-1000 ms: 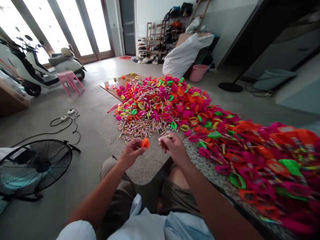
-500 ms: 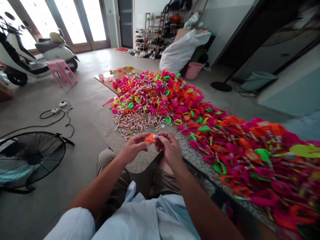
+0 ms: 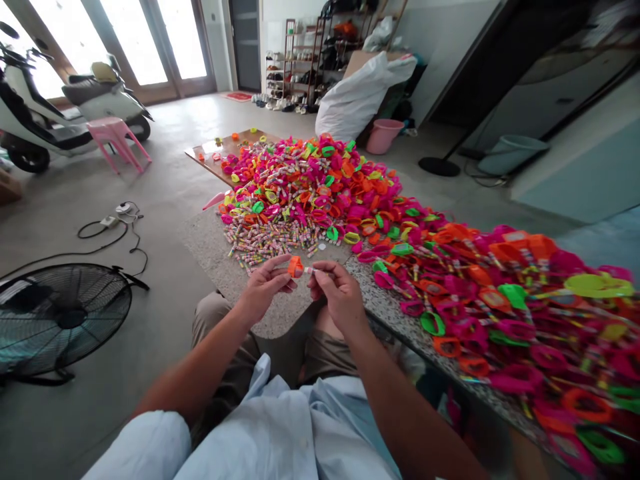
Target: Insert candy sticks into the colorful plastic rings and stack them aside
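Between the fingers of my left hand (image 3: pixel 266 287) is a small orange plastic band (image 3: pixel 295 267), shaped like a toy watch. My right hand (image 3: pixel 340 293) pinches a short, pale candy-like roll (image 3: pixel 311 270), its end close to the band's right side. Whether the roll and the band touch is too small to tell. Both hands are above the near edge of the speckled stone table (image 3: pixel 285 320), over my lap. Just beyond them lies a heap of similar small rolls (image 3: pixel 270 240), with a pile of pink, orange, green and yellow bands (image 3: pixel 345 180) behind.
More bands and rolls (image 3: pixel 480 300) cover the table to the right. A black fan (image 3: pixel 67 317) stands at the left, near cables (image 3: pixel 125 223). Farther off are a pink stool (image 3: pixel 116 137), a scooter (image 3: pixel 75 113), a white sack (image 3: pixel 350 97) and a pink bucket (image 3: pixel 384 136).
The orange band has turned more upright in my left hand, whose fingers have spread somewhat. The roll in my right hand shows a little apart from it. The view has shifted slightly.
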